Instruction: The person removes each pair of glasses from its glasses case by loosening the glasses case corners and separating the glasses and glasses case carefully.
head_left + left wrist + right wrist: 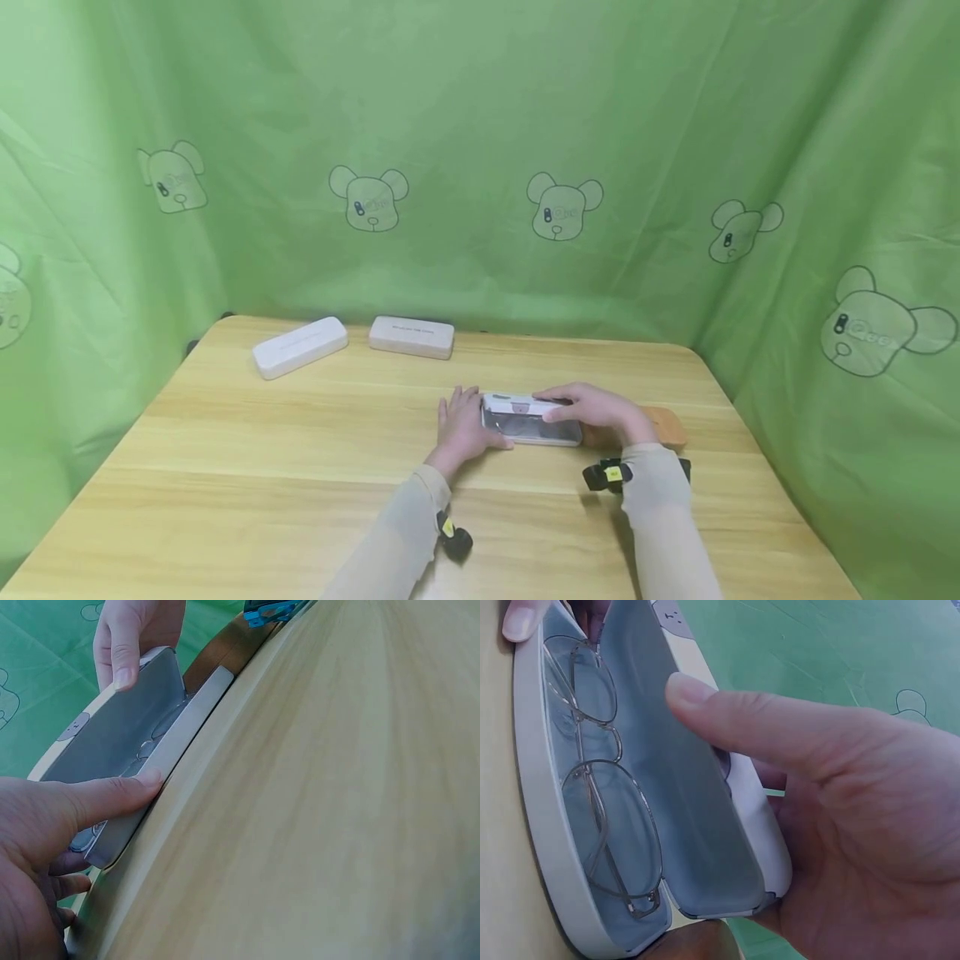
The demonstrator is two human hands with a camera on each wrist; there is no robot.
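Note:
A white glasses case [534, 440] with a grey lining stands open on the wooden table, its lid tilted up. Folded inside lies a pair of thin wire-framed glasses [619, 825], clear in the right wrist view. My left hand [461, 429] holds the case's left end, the thumb [124, 796] along the front rim and the fingers round the end. On the lid, my right hand [596, 408] has its thumb [727, 712] over the edge and its fingers behind, mostly hidden. A grey animal-face print [73, 726] marks the lid.
An orange-brown case [665, 427] lies just right of the open one, partly under my right forearm. Two closed white cases, one slanted [300, 347] and one straighter [411, 337], lie at the back left. Green curtain [465, 125] surrounds the table's far sides.

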